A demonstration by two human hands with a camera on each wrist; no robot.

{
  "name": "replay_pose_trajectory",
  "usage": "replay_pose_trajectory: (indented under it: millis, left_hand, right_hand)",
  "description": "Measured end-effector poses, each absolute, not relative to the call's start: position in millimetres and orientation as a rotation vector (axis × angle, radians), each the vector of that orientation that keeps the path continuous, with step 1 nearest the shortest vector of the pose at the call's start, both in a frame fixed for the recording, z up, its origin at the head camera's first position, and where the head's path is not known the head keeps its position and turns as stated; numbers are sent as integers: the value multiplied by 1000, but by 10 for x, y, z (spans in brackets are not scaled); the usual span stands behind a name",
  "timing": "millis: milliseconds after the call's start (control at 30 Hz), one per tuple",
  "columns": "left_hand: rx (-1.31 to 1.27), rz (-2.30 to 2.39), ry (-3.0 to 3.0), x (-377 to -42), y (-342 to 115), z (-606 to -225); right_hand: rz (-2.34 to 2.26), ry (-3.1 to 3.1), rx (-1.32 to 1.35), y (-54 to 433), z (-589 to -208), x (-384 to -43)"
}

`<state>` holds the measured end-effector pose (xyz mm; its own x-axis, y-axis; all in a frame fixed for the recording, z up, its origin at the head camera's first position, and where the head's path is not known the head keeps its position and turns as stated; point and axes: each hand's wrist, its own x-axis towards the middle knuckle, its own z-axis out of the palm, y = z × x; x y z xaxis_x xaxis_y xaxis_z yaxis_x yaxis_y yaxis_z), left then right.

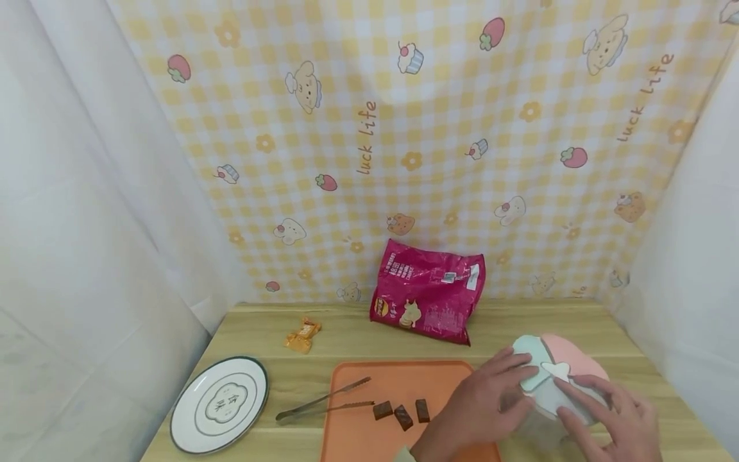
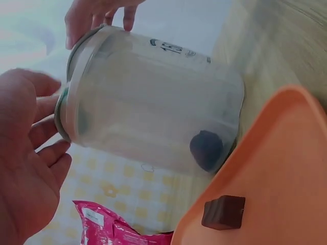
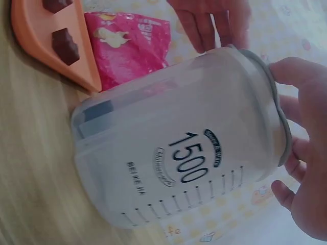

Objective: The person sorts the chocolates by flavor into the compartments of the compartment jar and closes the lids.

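Observation:
At the right of the table stands a see-through canister [image 1: 543, 428] with a lid [image 1: 574, 356] in mint, pink and pale segments and a small white knob. My left hand [image 1: 487, 391] grips the lid's left side, fingers on top and thumb lower at the edge. From the opposite side my right hand [image 1: 623, 414] holds the lid, fingers across its top and around the rim. The lid sits on the canister mouth in both wrist views. Inside, at the bottom, lies a dark chocolate piece [image 2: 207, 149]. The canister wall [image 3: 168, 117] bears "1500" and scale marks.
Left of the canister lies an orange tray [image 1: 404, 369] with three chocolate pieces [image 1: 403, 417] on it. Metal tongs [image 1: 317, 405] rest over its left edge. Farther out are a white plate [image 1: 193, 398], an orange-wrapped candy [image 1: 302, 335] and a magenta snack bag [image 1: 430, 292] near the curtain.

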<state>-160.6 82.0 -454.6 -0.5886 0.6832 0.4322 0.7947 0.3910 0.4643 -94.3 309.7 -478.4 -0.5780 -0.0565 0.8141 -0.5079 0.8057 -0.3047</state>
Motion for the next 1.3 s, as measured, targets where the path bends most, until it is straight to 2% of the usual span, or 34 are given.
replay_pose_trajectory:
  millis: [133,333,467,567,767,1100,1300]
  left_hand:
    - [-1339,-881,-2494,-1602,865,-4572]
    - [-1392,-860,-2488,-1708,852,-4597]
    - [-1482,-934,-2444,-1810,805,-4638]
    - [-1528,-963,-2429,-1839,787,-4654]
    - [-1506,-977,-2417,-1838,800,-4714]
    - [-1359,-912,-2355,-1787,882,-4817]
    - [-1248,-999,-2295,-1774,958,-4830]
  right_hand:
    - [650,-2075,540,3086,-4750,-973]
    - [733,-2235,554,3119,-4715,-918]
    - [741,-2169,744,3245,-4786,-998]
    - [802,-2237,792,3312,-4796,-999]
    - [831,-2405,662,3336,-4741,-936]
    - [798,-2367,716,3378,-4713,-940]
    - [826,-2307,514,3325,-4745,-928]
